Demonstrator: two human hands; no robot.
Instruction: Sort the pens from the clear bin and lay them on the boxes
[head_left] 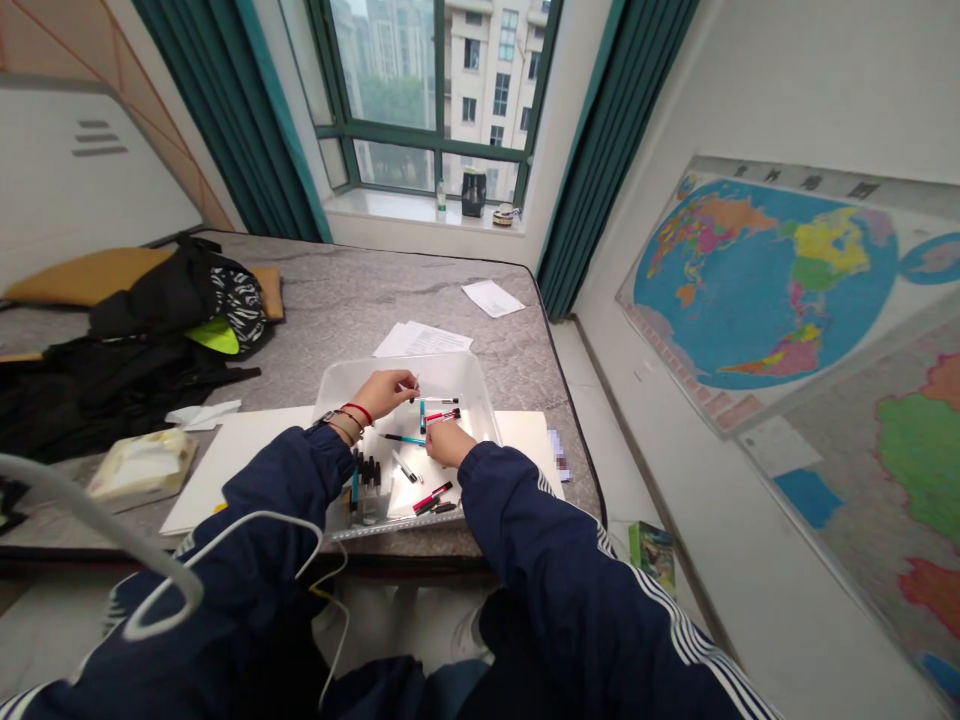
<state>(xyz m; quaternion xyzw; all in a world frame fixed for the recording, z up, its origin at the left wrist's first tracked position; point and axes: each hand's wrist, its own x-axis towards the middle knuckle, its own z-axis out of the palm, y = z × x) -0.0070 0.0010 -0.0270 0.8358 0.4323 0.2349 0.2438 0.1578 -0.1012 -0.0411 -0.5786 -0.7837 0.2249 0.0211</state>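
Mid-bin, a red pen [442, 414] lies just off the right hand [450, 442], toward the far wall of the clear bin [450, 369]. Long axis runs roughly left-right across the bin, right end angled slightly to the far wall. Right hand is nearer: fingers curled, tips hidden, can't tell what they hold. Left hand [384, 395] sits nearer the bin's far-left corner, thumb and fingertips almost meeting by a slim pale bit; can't tell if gripped. Teal pen [403, 439] slants left of the right hand; dark caps [367, 467] stand along the bin's left side. Papers [431, 340] sit beyond the bin.
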